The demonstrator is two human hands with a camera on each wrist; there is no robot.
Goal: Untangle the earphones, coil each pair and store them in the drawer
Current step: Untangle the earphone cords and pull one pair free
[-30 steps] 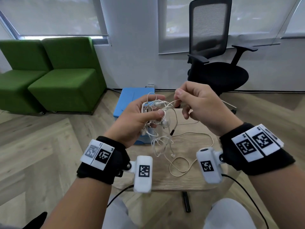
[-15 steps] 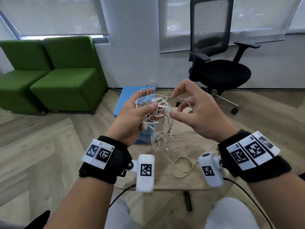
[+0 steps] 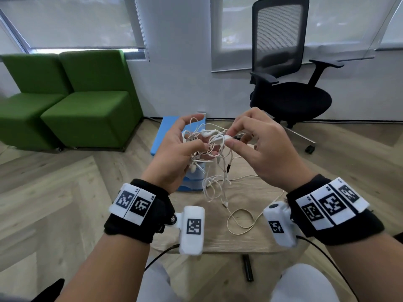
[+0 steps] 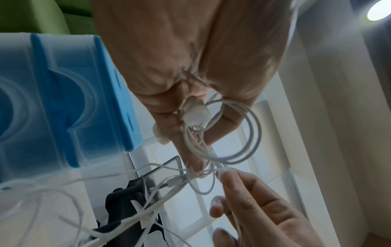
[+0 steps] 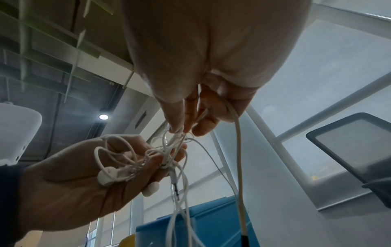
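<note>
- While both hands are raised above the tabletop (image 3: 257,240), the left hand (image 3: 174,158) cradles the tangled white earphones (image 3: 209,144), thumb and curled fingers closed around the knot; two earbuds lie against its palm in the right wrist view.
- Right hand (image 3: 266,149) pinches a small white inline piece of the cable between thumb and forefinger, just beside the left thumb; remaining fingers loosely bent.
- Loose cable hangs from the knot down to the tabletop, ending in a loop (image 3: 239,221) lying flat between the wrists.
- Blue drawer unit (image 3: 161,136) stands behind the hands at the tabletop's far edge.
- Black office chair (image 3: 287,83) and green seats (image 3: 87,101) against the far wall.
</note>
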